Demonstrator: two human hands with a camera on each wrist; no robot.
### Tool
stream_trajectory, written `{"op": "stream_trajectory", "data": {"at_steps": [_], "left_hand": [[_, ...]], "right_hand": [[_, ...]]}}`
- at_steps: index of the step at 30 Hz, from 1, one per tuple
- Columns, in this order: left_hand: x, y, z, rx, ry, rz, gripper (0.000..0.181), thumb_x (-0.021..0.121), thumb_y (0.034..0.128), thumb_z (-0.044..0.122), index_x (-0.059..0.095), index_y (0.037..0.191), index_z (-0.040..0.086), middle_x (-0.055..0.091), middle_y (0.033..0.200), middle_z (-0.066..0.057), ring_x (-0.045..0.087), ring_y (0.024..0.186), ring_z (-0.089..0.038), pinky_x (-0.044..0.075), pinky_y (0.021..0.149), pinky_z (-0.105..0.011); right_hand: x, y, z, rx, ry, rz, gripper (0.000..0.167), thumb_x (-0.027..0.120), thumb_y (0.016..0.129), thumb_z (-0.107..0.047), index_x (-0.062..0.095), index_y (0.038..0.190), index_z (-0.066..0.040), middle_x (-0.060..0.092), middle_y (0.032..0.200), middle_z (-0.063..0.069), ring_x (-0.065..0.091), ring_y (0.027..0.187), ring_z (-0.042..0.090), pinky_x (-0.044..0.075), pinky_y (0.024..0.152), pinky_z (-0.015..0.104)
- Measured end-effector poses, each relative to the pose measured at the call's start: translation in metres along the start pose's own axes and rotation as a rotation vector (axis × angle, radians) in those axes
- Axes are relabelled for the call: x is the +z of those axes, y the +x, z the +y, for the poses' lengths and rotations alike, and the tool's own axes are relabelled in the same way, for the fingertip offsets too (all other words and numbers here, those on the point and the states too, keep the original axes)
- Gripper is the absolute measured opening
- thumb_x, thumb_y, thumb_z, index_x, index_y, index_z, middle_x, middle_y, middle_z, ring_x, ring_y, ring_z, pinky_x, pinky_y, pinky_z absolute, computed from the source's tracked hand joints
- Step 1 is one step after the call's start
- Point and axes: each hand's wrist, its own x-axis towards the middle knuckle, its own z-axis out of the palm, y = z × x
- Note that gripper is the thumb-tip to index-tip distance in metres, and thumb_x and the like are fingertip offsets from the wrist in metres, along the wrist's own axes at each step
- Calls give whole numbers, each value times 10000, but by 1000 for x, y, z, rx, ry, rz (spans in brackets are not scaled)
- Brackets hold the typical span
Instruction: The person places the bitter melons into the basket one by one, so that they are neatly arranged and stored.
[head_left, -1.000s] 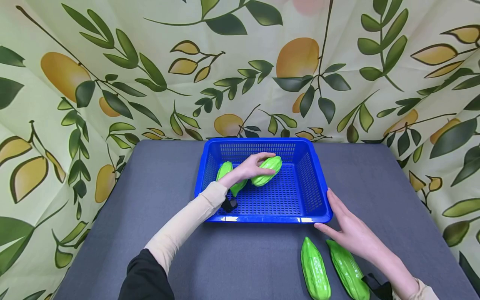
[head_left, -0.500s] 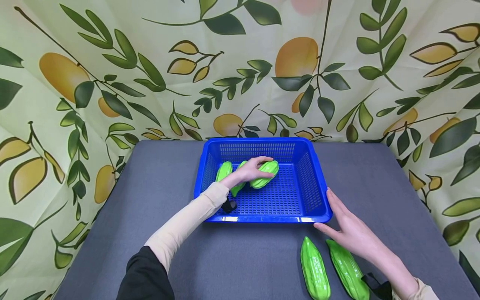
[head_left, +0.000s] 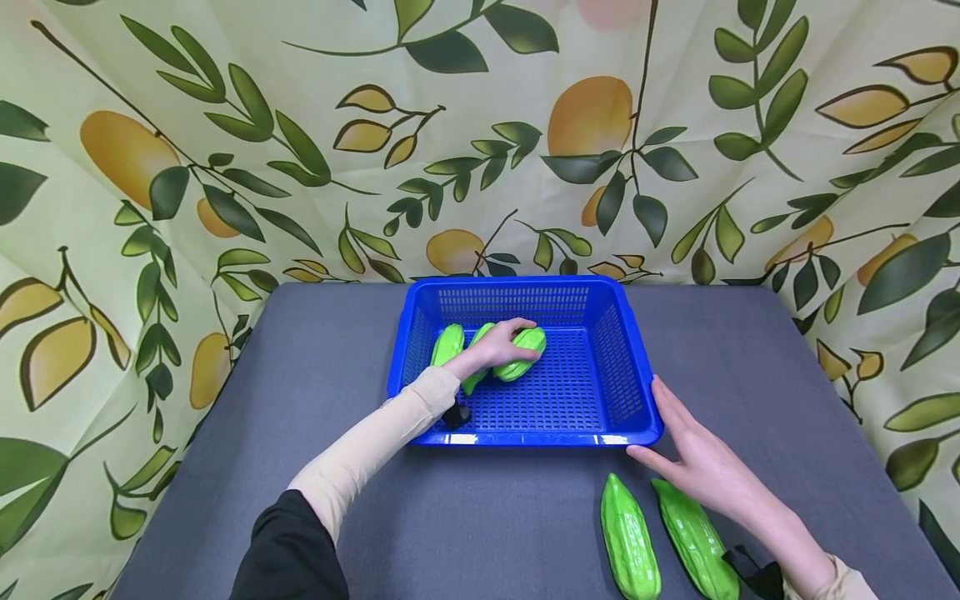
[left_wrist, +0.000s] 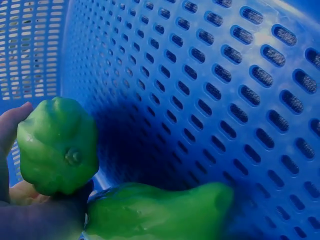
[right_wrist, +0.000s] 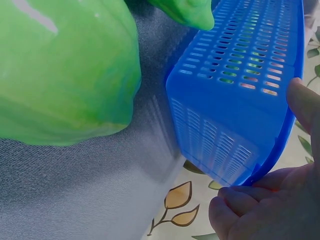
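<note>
My left hand [head_left: 497, 343] holds a light green, ridged bitter melon [head_left: 533, 338] inside the blue basket [head_left: 525, 439], thumb on the near side and fingers on the far side. In the left wrist view, the held bitter melon [left_wrist: 57, 145] shows its stem end. Two other bitter melons lie at the basket's left, one by the wall [head_left: 448, 342] and one partly hidden under my left hand. My right hand [head_left: 708, 462] rests with extended fingers against the basket's front right corner, touching its rim [right_wrist: 289, 117] in the right wrist view.
Two bitter melons lie on the grey cloth-covered table in front of the basket, a left one [head_left: 630, 537] and a right one [head_left: 693, 542] near my right wrist. A leaf-and-fruit patterned curtain [head_left: 480, 167] surrounds the table's back and sides.
My left hand has moved the held bitter melon left and slightly toward me, up beside the other two in the basket. My right hand has stayed at the corner.
</note>
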Motion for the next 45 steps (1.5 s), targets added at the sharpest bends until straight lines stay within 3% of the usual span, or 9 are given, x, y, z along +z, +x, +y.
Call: {"op": "stream_trajectory", "data": {"at_steps": [11, 19, 23, 30, 39, 45], "left_hand": [[3, 1, -1, -26, 228, 26, 627, 721, 829, 189, 454, 1380, 57, 507, 1387, -150, 490, 1265, -291, 393, 1093, -386], [3, -1, 4, -34, 408, 91, 636, 730, 815, 203, 451, 1348, -3, 575, 1287, -189, 558, 1173, -299, 456, 1022, -368], [1, -2, 4, -41, 403, 109, 657, 739, 804, 197, 443, 1347, -24, 574, 1284, -194, 559, 1169, -301, 458, 1022, -364], [-3, 1, 2, -2, 410, 107, 671, 712, 826, 159, 404, 1398, -9, 464, 1426, -173, 445, 1320, -301, 355, 1131, -359], [-5, 2, 2, 18, 425, 107, 636, 689, 832, 123, 419, 1391, -14, 458, 1428, -180, 438, 1326, -304, 342, 1141, -354], [-7, -1, 7, -1, 342, 107, 643, 696, 843, 135, 411, 1403, 2, 436, 1452, -163, 403, 1354, -301, 320, 1155, -359]], "right_hand": [[-1, 0, -1, -2, 1, -2, 942, 611, 894, -458, 28, 1526, -73, 118, 1578, 211, 240, 1406, 429, 318, 1030, 618], [0, 0, -1, -2, -2, -3, 943, 613, 892, -457, 33, 1526, -69, 123, 1577, 212, 247, 1402, 432, 319, 1030, 617], [0, 0, 0, -5, -5, -3, 940, 613, 894, -455, 33, 1526, -70, 122, 1579, 206, 249, 1402, 429, 322, 1027, 616], [0, 0, 0, -13, 3, -1, 934, 612, 898, -442, 25, 1527, -79, 114, 1581, 204, 238, 1406, 430, 304, 1039, 616], [0, 1, 0, -6, -6, -3, 942, 616, 894, -448, 32, 1525, -65, 119, 1577, 216, 241, 1401, 438, 314, 1035, 619], [-1, 1, -1, 4, -1, -19, 948, 614, 893, -454, 29, 1523, -55, 113, 1575, 224, 235, 1402, 444, 318, 1028, 634]]}}
